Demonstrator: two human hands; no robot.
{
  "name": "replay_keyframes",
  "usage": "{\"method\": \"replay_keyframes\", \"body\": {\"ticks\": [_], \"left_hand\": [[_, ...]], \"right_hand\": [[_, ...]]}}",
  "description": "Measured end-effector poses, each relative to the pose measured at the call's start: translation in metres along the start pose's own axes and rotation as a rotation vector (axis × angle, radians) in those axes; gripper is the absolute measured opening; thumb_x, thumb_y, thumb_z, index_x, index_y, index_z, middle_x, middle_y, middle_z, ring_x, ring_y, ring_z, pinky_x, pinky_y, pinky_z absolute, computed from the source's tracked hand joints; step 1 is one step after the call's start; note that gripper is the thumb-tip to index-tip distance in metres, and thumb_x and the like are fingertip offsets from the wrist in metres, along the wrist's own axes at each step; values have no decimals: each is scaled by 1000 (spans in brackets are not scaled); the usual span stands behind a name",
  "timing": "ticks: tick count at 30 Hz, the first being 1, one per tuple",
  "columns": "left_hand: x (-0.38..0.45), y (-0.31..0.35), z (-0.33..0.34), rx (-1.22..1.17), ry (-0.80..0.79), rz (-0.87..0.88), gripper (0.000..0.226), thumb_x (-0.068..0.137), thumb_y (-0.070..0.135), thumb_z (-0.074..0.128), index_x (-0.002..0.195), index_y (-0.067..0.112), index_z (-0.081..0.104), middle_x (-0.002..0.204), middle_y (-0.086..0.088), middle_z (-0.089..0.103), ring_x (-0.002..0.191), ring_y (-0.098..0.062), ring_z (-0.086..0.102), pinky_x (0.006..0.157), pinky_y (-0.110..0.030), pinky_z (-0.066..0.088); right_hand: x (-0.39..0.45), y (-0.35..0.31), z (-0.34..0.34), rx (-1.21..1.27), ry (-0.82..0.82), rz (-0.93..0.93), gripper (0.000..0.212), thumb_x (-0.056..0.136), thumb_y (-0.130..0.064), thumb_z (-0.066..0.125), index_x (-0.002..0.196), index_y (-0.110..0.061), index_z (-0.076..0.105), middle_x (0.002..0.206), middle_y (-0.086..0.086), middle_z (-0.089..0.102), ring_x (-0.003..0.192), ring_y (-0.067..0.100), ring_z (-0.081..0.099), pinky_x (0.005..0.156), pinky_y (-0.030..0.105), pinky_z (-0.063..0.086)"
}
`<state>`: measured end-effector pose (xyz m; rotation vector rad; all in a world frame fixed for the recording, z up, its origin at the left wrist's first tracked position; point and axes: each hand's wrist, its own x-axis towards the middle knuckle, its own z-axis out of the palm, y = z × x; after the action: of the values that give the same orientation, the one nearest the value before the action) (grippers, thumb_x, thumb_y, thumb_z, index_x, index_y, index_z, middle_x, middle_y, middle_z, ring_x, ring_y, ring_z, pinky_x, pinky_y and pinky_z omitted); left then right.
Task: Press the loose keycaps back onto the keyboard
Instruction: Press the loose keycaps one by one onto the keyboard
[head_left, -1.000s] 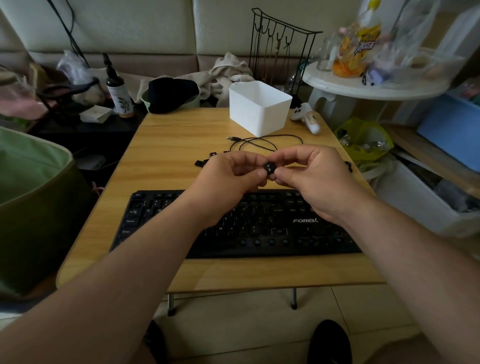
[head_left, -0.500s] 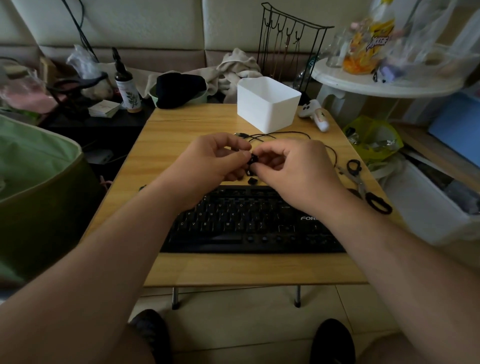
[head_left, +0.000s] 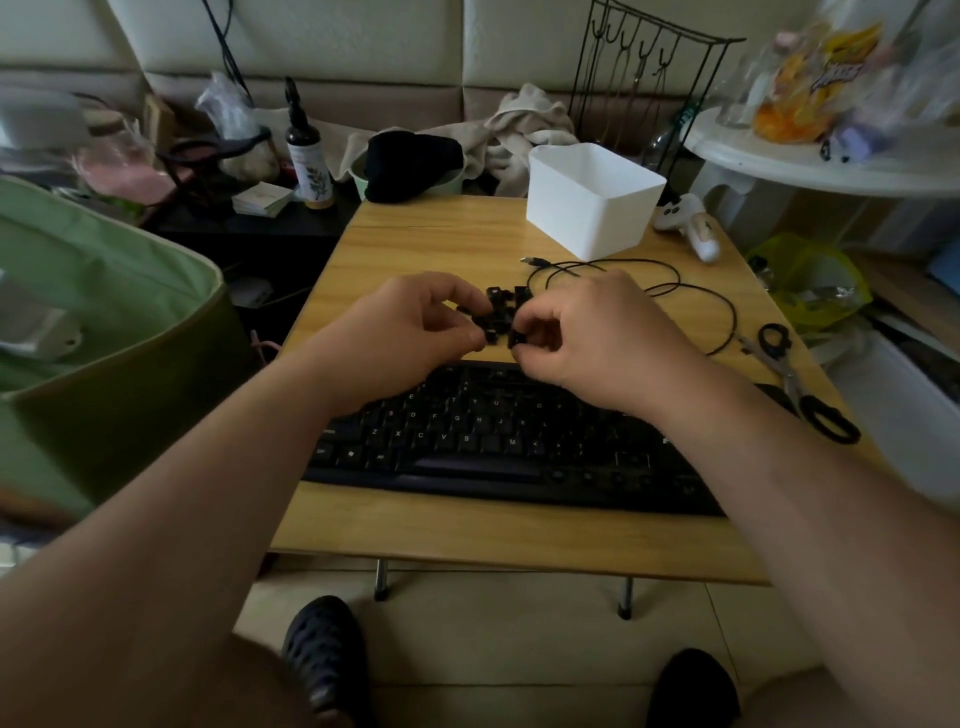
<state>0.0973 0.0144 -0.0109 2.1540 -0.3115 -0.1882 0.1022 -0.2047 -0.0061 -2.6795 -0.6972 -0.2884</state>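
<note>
At twelve o'clock of the keyboard (head_left: 498, 441), our left hand (head_left: 405, 338) and right hand (head_left: 587, 338) each pinch a keycap (head_left: 491, 332); a loose grip could drop one among the keys.

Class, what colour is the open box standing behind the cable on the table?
White box, clearest in the head view.

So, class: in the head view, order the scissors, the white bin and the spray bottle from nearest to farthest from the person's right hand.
From the right hand:
1. Scissors, to its right, at the table edge.
2. White bin, behind it, on the table.
3. Spray bottle, far back left, off the table.
</note>
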Motion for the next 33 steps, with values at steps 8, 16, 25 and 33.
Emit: {"method": "replay_keyframes", "body": {"ticks": [8, 16, 25, 33], "left_hand": [[-2, -23, -11, 332, 38, 10, 17, 98, 35, 68, 113, 44, 68, 99, 23, 66, 94, 5, 60, 73, -18, 44], [-3, -18, 0, 363, -15, 106, 20, 100, 26, 66, 106, 42, 75, 95, 26, 65, 89, 8, 60, 74, -13, 45], [-6, -13, 10, 651, -166, 156, 32, 103, 37, 57, 128, 56, 65, 105, 14, 51, 116, -18, 45, 102, -34, 37], [-6, -11, 12, 753, -180, 140, 35, 105, 38, 50, 130, 61, 61, 115, 13, 51, 123, -20, 42, 107, -47, 36]], "right_hand": [[11, 4, 2, 9, -357, 168, 11, 85, -39, 78, 96, -37, 77, 86, -19, 67, 81, 1, 63, 66, 23, 48], [19, -3, 7, -22, -458, 183, 15, 87, -40, 80, 100, -33, 78, 90, -20, 65, 86, 0, 60, 70, 24, 48], [21, -12, 12, -63, -433, 229, 12, 82, -33, 86, 91, -34, 77, 89, -15, 66, 84, 6, 60, 66, 25, 46], [17, -17, 14, -25, -380, 294, 5, 89, -26, 80, 90, -30, 78, 86, -14, 63, 79, 2, 55, 59, 21, 42]]}}
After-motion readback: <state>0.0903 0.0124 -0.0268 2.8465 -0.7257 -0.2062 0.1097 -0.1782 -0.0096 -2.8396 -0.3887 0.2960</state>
